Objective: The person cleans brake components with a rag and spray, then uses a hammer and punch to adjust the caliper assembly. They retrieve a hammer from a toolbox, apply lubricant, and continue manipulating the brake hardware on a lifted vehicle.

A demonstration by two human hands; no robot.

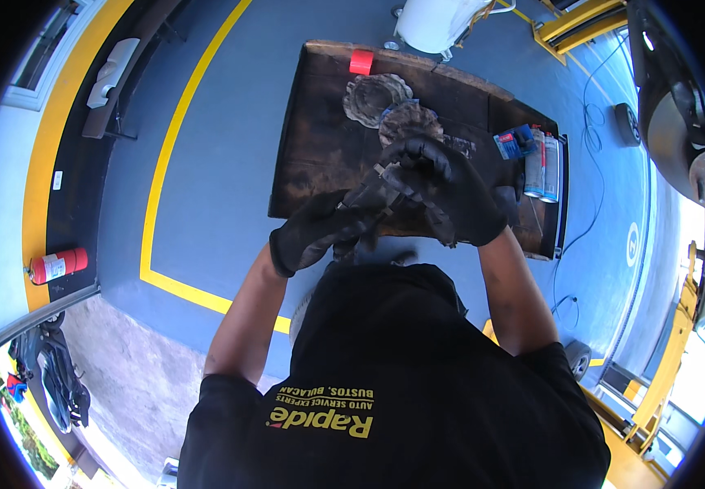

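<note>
Both of my hands wear black gloves and meet above a dark workbench (312, 138) with a raised rim. Between them is a dark grey metal car part (375, 194), shaped somewhat like a brake caliper and largely covered by the gloves. My left hand (324, 230) has its fingers wrapped round the near left side of it. My right hand (450, 187) is curled over its right side, thumb and fingertips pinched close to the metal. Just beyond my fingers, two grimy, crumpled round items (375, 99) lie overlapping on the bench.
On the bench stand two spray cans (535, 163) beside a blue packet (515, 142); a red object (361, 62) lies at the far edge. Past it is a white container (434, 23). A brake disc (682, 138) hangs at the right, near yellow lift parts (666, 359). A cable (589, 220) crosses the floor.
</note>
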